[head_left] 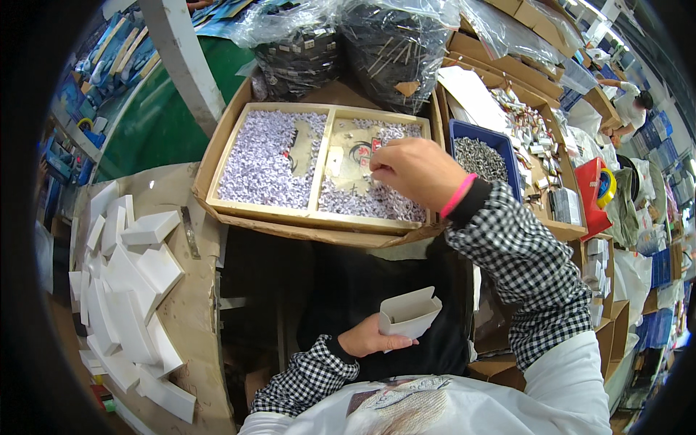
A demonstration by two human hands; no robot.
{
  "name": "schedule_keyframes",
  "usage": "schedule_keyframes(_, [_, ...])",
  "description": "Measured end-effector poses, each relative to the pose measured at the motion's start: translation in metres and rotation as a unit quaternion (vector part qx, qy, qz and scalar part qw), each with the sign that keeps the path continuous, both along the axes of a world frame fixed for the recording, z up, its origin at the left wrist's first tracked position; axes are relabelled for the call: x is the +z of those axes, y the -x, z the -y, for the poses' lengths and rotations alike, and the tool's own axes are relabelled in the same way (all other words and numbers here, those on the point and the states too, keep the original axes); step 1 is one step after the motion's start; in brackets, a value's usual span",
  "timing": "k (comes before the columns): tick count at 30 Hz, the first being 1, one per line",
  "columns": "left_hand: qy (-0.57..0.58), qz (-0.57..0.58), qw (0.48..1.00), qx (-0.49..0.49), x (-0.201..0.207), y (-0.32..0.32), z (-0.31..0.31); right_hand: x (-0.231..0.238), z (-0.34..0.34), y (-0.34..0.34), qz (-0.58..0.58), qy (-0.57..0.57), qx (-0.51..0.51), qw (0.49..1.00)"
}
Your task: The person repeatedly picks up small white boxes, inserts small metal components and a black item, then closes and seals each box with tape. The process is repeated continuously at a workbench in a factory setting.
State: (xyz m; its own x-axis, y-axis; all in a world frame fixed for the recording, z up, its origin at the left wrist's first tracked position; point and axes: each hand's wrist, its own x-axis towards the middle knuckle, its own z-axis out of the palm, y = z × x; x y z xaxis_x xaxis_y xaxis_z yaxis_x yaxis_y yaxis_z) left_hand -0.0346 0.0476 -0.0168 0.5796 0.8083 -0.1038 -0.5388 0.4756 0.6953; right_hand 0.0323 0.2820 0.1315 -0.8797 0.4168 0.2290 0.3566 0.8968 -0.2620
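My left hand [373,338] is wrapped round a small white cardboard box [410,313], held above my lap. The box's top flap stands up, and its inside shows only in part. My right hand [417,170] reaches over the right compartment of a divided wooden tray [315,174]. Its fingers are curled and pinched together, and what they hold, if anything, is hidden. Many tiny white pieces [261,163] fill most of the left compartment. In the right one, similar pieces lie mostly along the edges, with the printed bottom showing in the middle.
To the left, white boxes [134,319] are heaped on a cardboard-covered table [196,341]. A blue bin [481,156] of small metal parts stands right of the tray. Plastic bags [395,54] of dark items rise behind. Farther right are a red tape dispenser [591,196] and a person [631,109].
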Motion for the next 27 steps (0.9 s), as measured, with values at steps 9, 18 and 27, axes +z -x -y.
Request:
schedule_keyframes(9, [0.001,-0.013,1.000,0.020,-0.013,0.013,0.000,0.012,-0.013,0.027,0.157,0.045,-0.025,0.986])
schedule_keyframes(18, [-0.016,-0.015,0.998,0.052,-0.019,0.016,-0.003,0.007,-0.042,0.087,-0.043,-0.014,0.096,0.994])
schedule_keyframes(27, [0.001,-0.013,0.996,0.092,-0.009,0.032,0.001,-0.013,-0.053,0.141,0.119,-0.118,0.038,0.985])
